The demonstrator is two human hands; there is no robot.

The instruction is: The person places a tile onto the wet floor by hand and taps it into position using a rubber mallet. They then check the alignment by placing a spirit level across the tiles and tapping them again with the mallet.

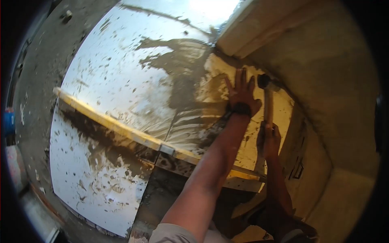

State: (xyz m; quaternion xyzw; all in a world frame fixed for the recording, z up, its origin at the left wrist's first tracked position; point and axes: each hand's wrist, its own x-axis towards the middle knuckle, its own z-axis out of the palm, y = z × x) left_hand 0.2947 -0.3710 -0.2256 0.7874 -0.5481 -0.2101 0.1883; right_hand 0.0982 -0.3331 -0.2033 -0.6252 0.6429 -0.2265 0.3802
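My left hand (243, 91) lies with fingers spread on a muddy, light-coloured tile (253, 139), a dark band around its wrist. To its right, my right hand (271, 137) is closed around the wooden handle of a mallet (268, 103). The mallet's dark head points away from me, close to the wall side of the tile. A long yellow spirit level (109, 123) lies slantwise across the tiles, from the left toward my forearms. Grey-brown mud is smeared over the large white tile (117, 77).
A wall (324, 101) rises on the right, with a pale board or ledge (243, 30) at the top. Rough grey floor (36, 101) runs down the left, where a blue object (9, 120) stands at the edge. A dark gap (162, 194) lies below the level.
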